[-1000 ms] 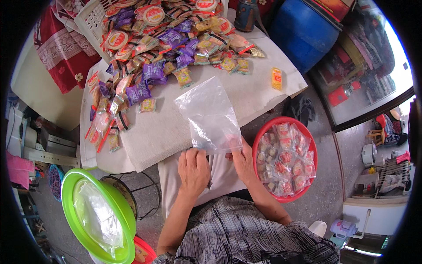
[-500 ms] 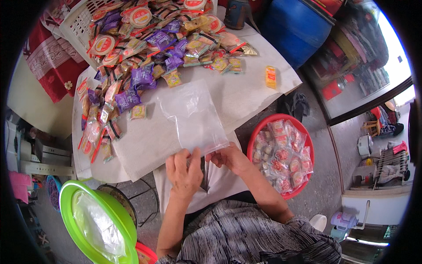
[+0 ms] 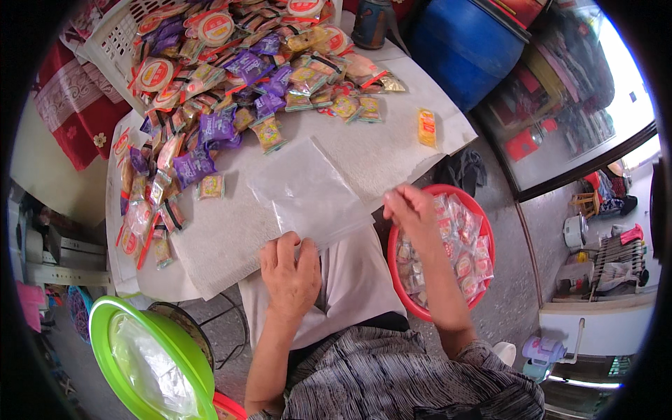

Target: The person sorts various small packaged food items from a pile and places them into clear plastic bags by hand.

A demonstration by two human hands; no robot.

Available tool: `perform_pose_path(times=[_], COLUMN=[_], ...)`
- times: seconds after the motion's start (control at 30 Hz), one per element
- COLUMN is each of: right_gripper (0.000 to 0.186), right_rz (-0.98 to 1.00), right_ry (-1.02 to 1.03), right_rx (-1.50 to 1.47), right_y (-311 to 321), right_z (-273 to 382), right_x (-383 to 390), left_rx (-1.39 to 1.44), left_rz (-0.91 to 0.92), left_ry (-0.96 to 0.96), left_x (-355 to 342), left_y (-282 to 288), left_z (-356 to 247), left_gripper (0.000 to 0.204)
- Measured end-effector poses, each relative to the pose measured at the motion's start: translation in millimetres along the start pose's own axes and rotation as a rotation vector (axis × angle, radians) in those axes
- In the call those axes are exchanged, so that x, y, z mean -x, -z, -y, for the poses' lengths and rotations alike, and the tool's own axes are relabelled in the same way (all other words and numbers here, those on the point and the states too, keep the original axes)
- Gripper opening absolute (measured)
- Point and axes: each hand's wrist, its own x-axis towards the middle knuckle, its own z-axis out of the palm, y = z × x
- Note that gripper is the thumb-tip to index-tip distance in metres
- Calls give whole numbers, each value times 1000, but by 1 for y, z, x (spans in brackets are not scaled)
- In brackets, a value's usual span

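A clear, flat plastic bag (image 3: 308, 189) lies at the near edge of the table, its near side overhanging my lap. My left hand (image 3: 290, 276) grips this near edge, fingers bent over it and the thumb out of sight below. Off to the right of the bag, my right hand (image 3: 411, 213) is raised with its fingers curled together, nothing visible in them. Beyond the bag spreads a heap of small wrapped snacks (image 3: 248, 66), among them purple packets (image 3: 217, 126) and round packs with red labels (image 3: 215, 29).
A red basin (image 3: 490, 241) of filled clear bags stands at the right. On the left, a green basin (image 3: 105, 350) holds clear plastic bags (image 3: 157, 364). One yellow packet (image 3: 427, 127) lies apart on the table; a blue barrel (image 3: 465, 52) stands behind.
My right hand has let go of the bag's near right corner and moved up and right. My left hand stays at the near edge; the bag lies flatter.
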Motion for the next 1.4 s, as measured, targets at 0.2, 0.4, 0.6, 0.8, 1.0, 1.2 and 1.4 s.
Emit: perform_pose_path(times=[0.2, 0.4, 0.6, 0.8, 1.0, 1.2, 1.4], right_gripper=[18, 46, 53, 39, 26, 20, 32], right_rz=[-169, -271, -286, -347, -82, 70, -23], right_ry=[370, 634, 632, 584, 351, 191, 618], right_rx=[150, 397, 558, 481, -23, -258, 176], right_y=[-26, -68, -93, -96, -74, -45, -53], right_z=[5, 33, 49, 38, 22, 20, 1], right_x=[-90, -157, -199, -219, -169, -51, 35], left_rx=[-34, -75, -29, -20, -19, 19, -13], left_rz=[-23, 71, 72, 71, 73, 70, 106], left_ry=[1, 54, 140, 193, 222, 266, 280], left_x=[5, 27, 19, 13, 13, 7, -3], left_y=[4, -1, -8, -11, -13, -12, -13], left_z=[10, 36, 31, 23, 20, 9, 1], left_gripper=[27, 36, 38, 36, 36, 29, 22])
